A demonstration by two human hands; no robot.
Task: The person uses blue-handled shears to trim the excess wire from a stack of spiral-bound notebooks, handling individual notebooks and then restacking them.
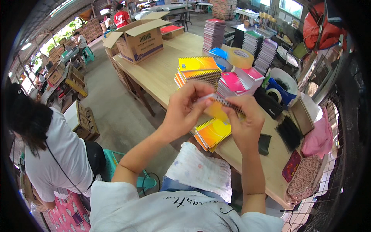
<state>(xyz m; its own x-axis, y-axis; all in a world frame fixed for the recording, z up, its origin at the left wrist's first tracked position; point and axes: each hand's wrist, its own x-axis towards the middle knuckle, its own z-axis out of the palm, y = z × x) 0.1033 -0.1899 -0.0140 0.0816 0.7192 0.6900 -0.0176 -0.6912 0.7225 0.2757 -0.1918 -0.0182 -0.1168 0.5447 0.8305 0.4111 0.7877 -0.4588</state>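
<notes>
Above the table's near edge, my two hands hold a small yellow spiral notebook (217,112) with a dark coil. My left hand (184,106) pinches its pale page edge between thumb and fingers, slightly blurred. Around the coil end my right hand (245,116) is closed, thumb on the near side. Just below them, a few yellow-orange spiral notebooks (213,133) lie in a low stack at the table's edge. Beyond my hands rises a taller stack of similar notebooks (198,65), coils facing right. Pink-covered notebooks (233,82) lie to its right.
The wooden table (170,48) bears an open cardboard box (141,42), a clear tape roll (240,58), tall notebook stacks (213,34), a black brush-like piece (289,133) and a patterned pouch (304,178). Left, a person in a white shirt (62,147) sits near a turquoise stool (112,164).
</notes>
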